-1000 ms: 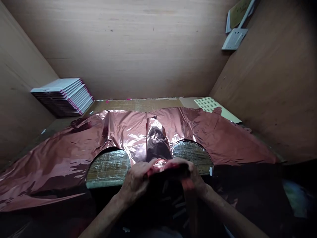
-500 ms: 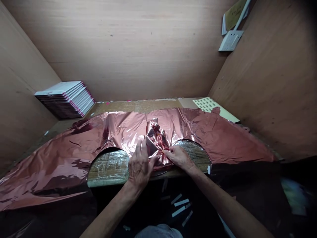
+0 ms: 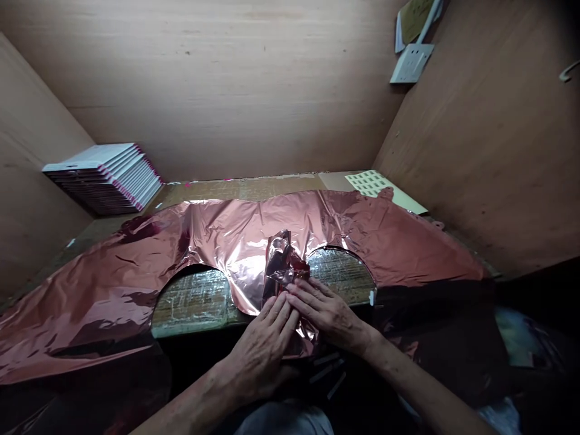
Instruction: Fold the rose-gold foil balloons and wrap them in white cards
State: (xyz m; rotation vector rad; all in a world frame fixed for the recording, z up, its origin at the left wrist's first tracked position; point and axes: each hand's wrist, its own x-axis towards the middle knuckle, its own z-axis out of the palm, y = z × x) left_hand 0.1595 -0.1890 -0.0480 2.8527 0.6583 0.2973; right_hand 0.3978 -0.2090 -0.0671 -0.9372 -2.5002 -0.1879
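Note:
A large sheet of shiny rose-gold foil [image 3: 136,266] lies spread across the wooden bench [image 3: 194,299], with two rounded cut-outs along its near edge. Between the cut-outs a crumpled strip of the foil [image 3: 283,269] stands up. My left hand [image 3: 265,347] lies flat on the near end of that strip at the bench edge, fingers pointing away from me. Beside it my right hand [image 3: 328,314] presses down on the same strip, fingertips touching the crumpled part. Both hands are flat on the foil, not gripping it.
A slanted stack of white cards with pink edges [image 3: 102,175] leans in the back left corner. A sheet of small pale labels [image 3: 371,181] lies at the back right. A white wall socket [image 3: 410,60] is on the right wall. Wooden walls close in three sides.
Both hands have drawn back toward me along the strip and flattened onto its near end. The raised fold looks more crumpled and lower than a second ago.

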